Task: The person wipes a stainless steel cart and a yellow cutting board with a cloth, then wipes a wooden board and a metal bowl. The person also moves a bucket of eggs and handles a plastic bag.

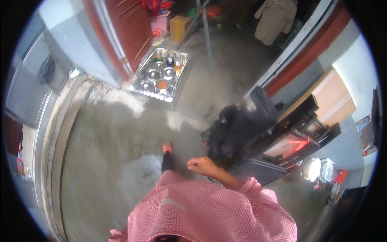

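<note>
My right hand (201, 165) hangs in front of my checked pink garment (208, 208), its fingers loosely curled; whether it holds anything small is not visible. My left hand is out of view. Ahead on the floor, in the doorway, stands a foil-edged metal tray (151, 94) with several lidded steel containers (153, 74), an orange-red filled bowl (162, 84) and several bottles (170, 60). One foot in a pink shoe (167, 147) shows on the wet concrete floor (115, 157).
Black bags (229, 133) and dark furniture pieces (302, 115) lean along the right side. A brown door (130, 27) stands beyond the tray, near a taped cardboard box (179, 28) and a metal stand (207, 39). A raised concrete ledge (57, 145) runs along the left.
</note>
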Demonstrator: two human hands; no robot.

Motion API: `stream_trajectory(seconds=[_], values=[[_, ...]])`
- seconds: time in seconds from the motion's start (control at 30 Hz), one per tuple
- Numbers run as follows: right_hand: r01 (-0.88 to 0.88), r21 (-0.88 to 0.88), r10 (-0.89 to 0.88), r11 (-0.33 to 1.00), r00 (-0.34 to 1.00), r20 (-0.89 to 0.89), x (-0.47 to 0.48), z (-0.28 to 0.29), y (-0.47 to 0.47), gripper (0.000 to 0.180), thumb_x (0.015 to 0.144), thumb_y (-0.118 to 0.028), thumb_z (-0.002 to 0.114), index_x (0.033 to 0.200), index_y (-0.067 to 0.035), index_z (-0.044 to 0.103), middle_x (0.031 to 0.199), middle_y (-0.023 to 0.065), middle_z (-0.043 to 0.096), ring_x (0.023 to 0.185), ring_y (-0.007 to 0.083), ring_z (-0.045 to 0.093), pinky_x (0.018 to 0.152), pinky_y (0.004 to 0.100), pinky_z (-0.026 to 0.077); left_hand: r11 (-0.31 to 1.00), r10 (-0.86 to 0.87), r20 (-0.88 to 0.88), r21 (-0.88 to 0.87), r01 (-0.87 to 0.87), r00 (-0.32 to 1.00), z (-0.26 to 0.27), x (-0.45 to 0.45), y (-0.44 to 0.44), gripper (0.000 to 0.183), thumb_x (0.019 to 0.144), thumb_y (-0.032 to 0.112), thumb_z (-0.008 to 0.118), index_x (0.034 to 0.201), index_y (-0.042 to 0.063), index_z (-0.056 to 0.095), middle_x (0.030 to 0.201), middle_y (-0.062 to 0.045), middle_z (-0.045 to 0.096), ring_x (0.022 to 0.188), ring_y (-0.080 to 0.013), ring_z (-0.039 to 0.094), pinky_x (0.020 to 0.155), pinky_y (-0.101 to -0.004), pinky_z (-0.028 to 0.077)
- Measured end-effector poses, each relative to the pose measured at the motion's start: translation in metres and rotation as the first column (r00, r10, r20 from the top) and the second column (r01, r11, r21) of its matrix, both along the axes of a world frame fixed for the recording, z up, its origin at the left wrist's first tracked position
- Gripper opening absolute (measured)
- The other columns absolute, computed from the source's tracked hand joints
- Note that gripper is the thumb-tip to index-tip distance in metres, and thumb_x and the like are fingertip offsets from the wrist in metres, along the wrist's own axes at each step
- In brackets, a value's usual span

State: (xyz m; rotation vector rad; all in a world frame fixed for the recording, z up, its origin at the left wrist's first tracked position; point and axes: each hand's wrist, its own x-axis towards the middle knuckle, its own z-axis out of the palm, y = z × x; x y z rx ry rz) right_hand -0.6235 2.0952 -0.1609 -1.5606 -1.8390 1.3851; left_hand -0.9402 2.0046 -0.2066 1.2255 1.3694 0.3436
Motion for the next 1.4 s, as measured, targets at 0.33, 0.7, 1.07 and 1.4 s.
stream_trajectory(seconds=[0.33,0.7,1.07,1.4], values=[[0.355,0.01,-0.355,0.935,0.935,0.006,0.039,0.0,0.312,0.027,0.079,-0.026,0.065,0.1,-0.009,0.066,0.092,0.0105,0.067,0.083,0.0207,0.064,0.076,0.0307,0.049,0.85,-0.433,-0.193,0.238,0.47,0.881,0.065,0.102,0.397,0.027,0.081,0.014,0.06,0.108,0.011,0.062,0.091,-0.008,0.066,0.076,-0.0174,0.064,0.069,-0.0288,0.05],[0.874,-0.281,-0.867,0.397,0.258,-0.426,0.271,-0.082,0.515,0.011,0.083,-0.002,0.059,0.094,0.0,0.063,0.08,0.0052,0.063,0.072,0.0132,0.061,0.064,0.0254,0.05,0.525,-0.817,-0.214,0.11,0.844,0.536,0.094,0.323,0.642,0.031,0.085,0.023,0.058,0.114,0.012,0.056,0.104,-0.01,0.06,0.085,-0.0183,0.061,0.074,-0.0309,0.05],[0.915,-0.404,-0.822,-0.015,-0.242,-0.516,0.468,0.053,0.562,0.009,0.083,-0.001,0.06,0.092,-0.001,0.062,0.08,0.0053,0.062,0.074,0.0139,0.061,0.065,0.0253,0.052,0.417,-0.87,0.341,0.121,0.901,0.357,0.087,0.535,0.809,0.032,0.09,0.02,0.051,0.119,0.005,0.053,0.113,-0.008,0.058,0.104,-0.0162,0.056,0.089,-0.0288,0.043],[0.941,-0.331,-0.807,-0.069,-0.248,-0.536,0.626,0.064,0.627,0.01,0.084,-0.003,0.06,0.094,0.0,0.062,0.083,0.0057,0.063,0.074,0.0129,0.061,0.067,0.0235,0.053,0.502,-0.81,0.311,-0.069,0.862,0.496,0.118,0.696,0.927,0.027,0.09,0.019,0.053,0.111,0.004,0.059,0.105,-0.007,0.062,0.097,-0.0141,0.057,0.086,-0.0283,0.044]])
